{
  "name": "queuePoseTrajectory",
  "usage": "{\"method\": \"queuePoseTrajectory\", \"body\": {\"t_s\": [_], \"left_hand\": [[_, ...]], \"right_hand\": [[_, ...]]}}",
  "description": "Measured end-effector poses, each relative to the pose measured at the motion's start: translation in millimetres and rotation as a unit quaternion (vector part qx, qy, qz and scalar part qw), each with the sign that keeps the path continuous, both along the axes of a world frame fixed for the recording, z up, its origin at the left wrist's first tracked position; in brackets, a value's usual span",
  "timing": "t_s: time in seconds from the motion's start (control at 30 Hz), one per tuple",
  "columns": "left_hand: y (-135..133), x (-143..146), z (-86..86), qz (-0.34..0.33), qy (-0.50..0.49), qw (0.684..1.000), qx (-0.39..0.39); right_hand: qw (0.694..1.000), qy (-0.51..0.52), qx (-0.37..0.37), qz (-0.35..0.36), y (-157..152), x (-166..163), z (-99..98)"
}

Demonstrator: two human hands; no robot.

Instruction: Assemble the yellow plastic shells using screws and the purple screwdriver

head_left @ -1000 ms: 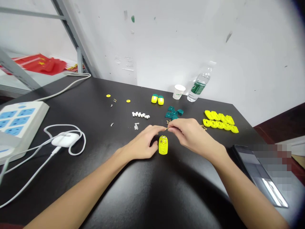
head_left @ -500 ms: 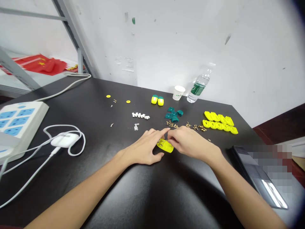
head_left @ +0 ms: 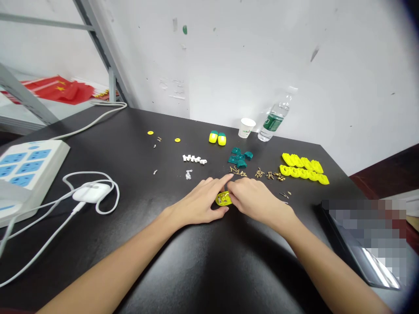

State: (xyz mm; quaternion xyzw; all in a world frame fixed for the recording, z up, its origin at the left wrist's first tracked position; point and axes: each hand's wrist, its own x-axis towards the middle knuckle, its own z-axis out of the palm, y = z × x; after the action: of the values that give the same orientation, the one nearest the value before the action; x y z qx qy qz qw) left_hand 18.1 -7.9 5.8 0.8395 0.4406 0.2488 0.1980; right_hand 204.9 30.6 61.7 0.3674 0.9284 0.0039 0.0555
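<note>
Lot, one scene, clock positions read from the casing, 12 o'clock toward the far wall. Largest first: a white plaster wall (head_left: 229, 56), scuffed, stood at 12 o'clock behind a black worktop (head_left: 137, 174). Red flags with yellow stars (head_left: 59, 89) lay beyond the worktop at 10 o'clock, below a grey metal rack frame (head_left: 98, 39). A dark flat device (head_left: 340, 222) (largely pixelated) sat at 4 o'clock, and a white power strip with blue sockets (head_left: 29, 174) at 9 o'clock, with a white charger unit (head_left: 91, 192) on its cable beside it.

Both arms entered from below. The left hand (head_left: 196, 203) and right hand (head_left: 255, 203) met at a yellow plastic casing (head_left: 223, 199), its long axis lying about 9 to 3 o'clock. The right hand's fingers (head_left: 234, 188) curled closed over its 3 o'clock end. The left hand's fingers (head_left: 222, 179) spread wide around it, with contact unclear.

Smaller: a water bottle (head_left: 274, 117) and paper cup (head_left: 246, 127) at 1 o'clock, yellow lobed parts (head_left: 303, 168) at 2, teal pieces (head_left: 238, 158) at 12, brass screws (head_left: 260, 173) at 1, and white clips (head_left: 194, 159) at 11.
</note>
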Motion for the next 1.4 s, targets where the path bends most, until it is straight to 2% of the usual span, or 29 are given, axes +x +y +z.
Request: {"method": "queuePoseTrajectory", "body": {"t_s": [0.6,1.4], "left_hand": [[1,-1,-3.6,-0.009,0.001,1.000,0.000],[1,0,-2.5,-0.007,0.008,1.000,0.000]], "right_hand": [[0.998,-0.051,-0.009,-0.034,-6,-12,4.1],[0.998,-0.047,-0.027,-0.018,-6,-12,4.6]]}}
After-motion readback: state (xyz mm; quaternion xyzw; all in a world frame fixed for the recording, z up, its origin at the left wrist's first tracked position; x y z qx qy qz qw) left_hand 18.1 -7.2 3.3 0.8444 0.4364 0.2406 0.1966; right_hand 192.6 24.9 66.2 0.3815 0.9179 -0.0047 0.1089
